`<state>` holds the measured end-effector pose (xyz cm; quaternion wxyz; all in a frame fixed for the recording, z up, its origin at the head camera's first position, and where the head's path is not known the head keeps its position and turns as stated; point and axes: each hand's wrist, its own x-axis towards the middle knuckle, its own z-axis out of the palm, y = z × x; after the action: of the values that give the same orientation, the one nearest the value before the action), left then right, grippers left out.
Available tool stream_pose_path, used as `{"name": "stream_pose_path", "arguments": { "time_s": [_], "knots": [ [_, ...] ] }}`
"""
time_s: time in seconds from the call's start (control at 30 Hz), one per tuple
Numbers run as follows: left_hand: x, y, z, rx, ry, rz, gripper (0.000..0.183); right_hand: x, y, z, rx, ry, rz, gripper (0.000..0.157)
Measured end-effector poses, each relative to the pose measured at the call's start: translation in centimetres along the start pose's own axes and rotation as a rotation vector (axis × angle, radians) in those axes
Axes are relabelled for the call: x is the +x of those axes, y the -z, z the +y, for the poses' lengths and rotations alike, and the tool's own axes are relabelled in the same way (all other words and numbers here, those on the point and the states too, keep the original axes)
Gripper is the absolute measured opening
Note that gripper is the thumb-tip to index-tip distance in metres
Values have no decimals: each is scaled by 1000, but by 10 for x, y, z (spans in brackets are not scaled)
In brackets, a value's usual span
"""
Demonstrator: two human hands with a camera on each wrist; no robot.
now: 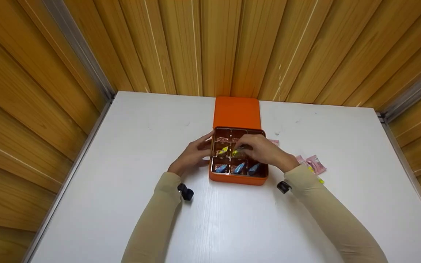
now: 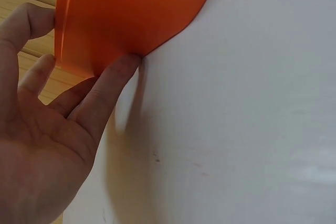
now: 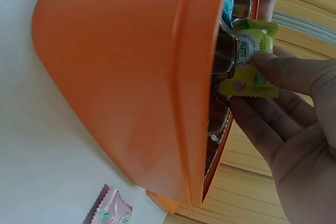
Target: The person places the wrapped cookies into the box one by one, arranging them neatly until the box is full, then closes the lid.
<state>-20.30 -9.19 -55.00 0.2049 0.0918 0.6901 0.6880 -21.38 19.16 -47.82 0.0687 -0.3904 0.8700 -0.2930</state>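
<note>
An orange box (image 1: 238,179) with a brown divided insert stands on the white table. Blue-wrapped candies (image 1: 220,168) lie in its front row of compartments, and a yellow-wrapped candy (image 1: 223,150) is in the left middle one. My right hand (image 1: 263,149) reaches over the box. In the right wrist view its thumb and fingers pinch another yellow candy (image 3: 244,48) at the compartments' openings. My left hand (image 1: 192,155) rests its fingertips against the box's left side, with extended fingers, as the left wrist view also shows. The right hand covers part of the insert in the head view.
Behind the box lies its orange lid (image 1: 236,112), against the back edge. Pink packets (image 1: 316,164) and a bit of yellow wrapper (image 1: 321,180) lie right of the box, partly behind the right forearm. Wood-panelled walls (image 1: 217,47) border the table (image 1: 152,138).
</note>
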Motion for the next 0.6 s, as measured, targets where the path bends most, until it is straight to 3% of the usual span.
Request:
{"name": "stream_pose_path", "arguments": {
  "time_s": [0.6],
  "knots": [
    [-1,-1,1,-11,-2,7,78,0,0,1,-3,-29,11,18]
  ]
}}
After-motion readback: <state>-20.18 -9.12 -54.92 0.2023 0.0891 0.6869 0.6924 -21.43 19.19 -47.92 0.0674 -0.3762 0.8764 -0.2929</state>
